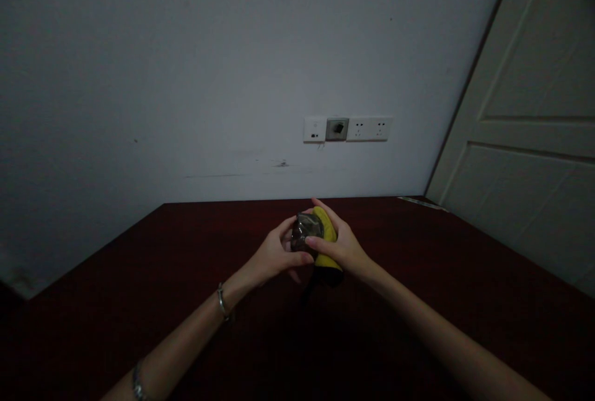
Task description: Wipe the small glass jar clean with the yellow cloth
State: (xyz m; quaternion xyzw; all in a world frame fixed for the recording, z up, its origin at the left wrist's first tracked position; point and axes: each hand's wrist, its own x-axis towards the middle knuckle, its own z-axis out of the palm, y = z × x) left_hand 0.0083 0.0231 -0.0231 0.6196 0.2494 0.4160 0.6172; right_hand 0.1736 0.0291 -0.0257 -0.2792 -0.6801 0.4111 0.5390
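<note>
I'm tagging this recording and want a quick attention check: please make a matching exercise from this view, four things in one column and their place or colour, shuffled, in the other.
Things:
1. Yellow object
2. Silvery bracelets
3. Power sockets
4. Tabletop

Place or colour:
A. On the wall
B. In the right hand, against a glossy dark object
C. Dark red
D. On the left arm

Right pairs: 1-B, 2-D, 3-A, 4-C
</note>
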